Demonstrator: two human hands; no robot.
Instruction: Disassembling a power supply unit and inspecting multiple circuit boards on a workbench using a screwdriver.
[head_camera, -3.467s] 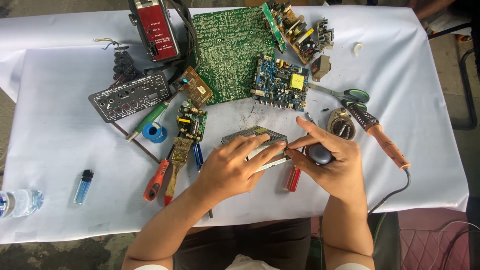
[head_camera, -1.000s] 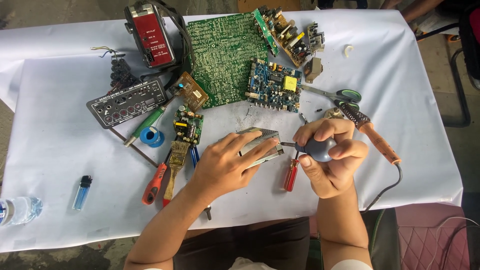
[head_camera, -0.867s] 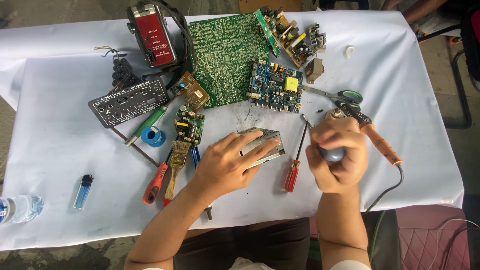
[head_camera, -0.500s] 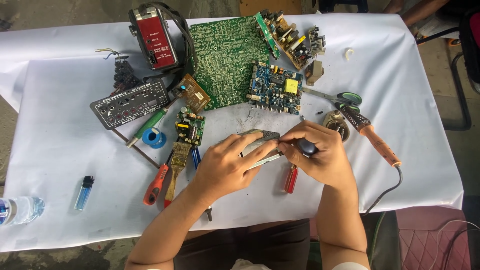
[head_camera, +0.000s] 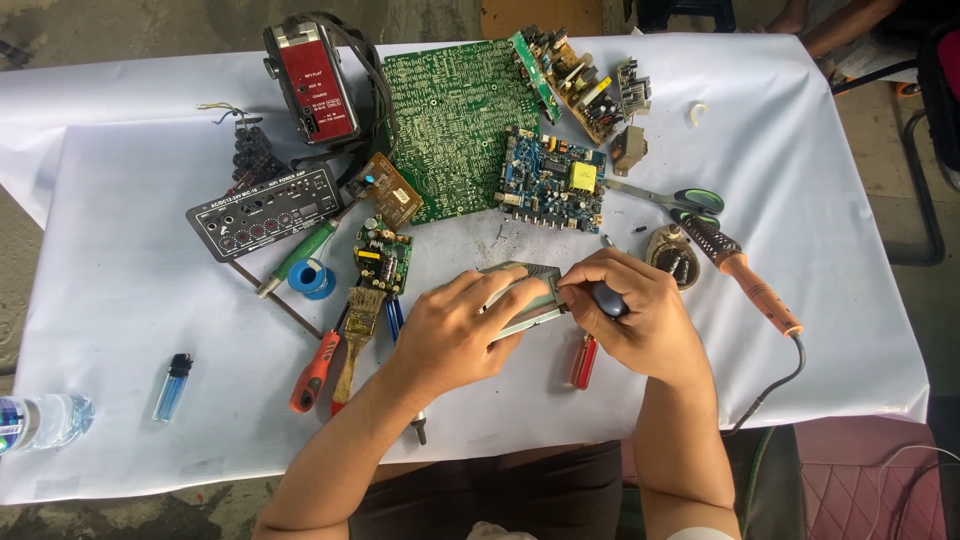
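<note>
Pressing down on a small grey metal module (head_camera: 520, 298) with the left hand (head_camera: 455, 335), fingers spread flat over its top and near edge, half closed around it. Gripping a dark-handled screwdriver (head_camera: 604, 298) in the right hand (head_camera: 640, 325), fingers curled tight round the handle, tip meeting the right end of the module.

Lying just below the blue board (head_camera: 552, 180), on the white tablecloth (head_camera: 120, 330). Judging by look: light, stiff sheet metal, likely smooth and apt to slide on the cloth, with thin edges prone to bending. Best held by the long sides, flat palm pressure from above, fingers clear of the driver tip.

Placing relative to the module:
- Left of it: a small green board (head_camera: 381, 260), a brush (head_camera: 355, 335), a red-handled tool (head_camera: 315, 370), a blue tape roll (head_camera: 312, 278).
- Far left: a blue lighter (head_camera: 173, 386).
- Below right: a red driver (head_camera: 583, 362), partly hidden by the right hand.
- Right of it: a soldering iron (head_camera: 745, 275) with orange handle, scissors (head_camera: 675, 200) above that.
- Above: a large green board (head_camera: 460, 110) and a red meter (head_camera: 312, 80).
</note>
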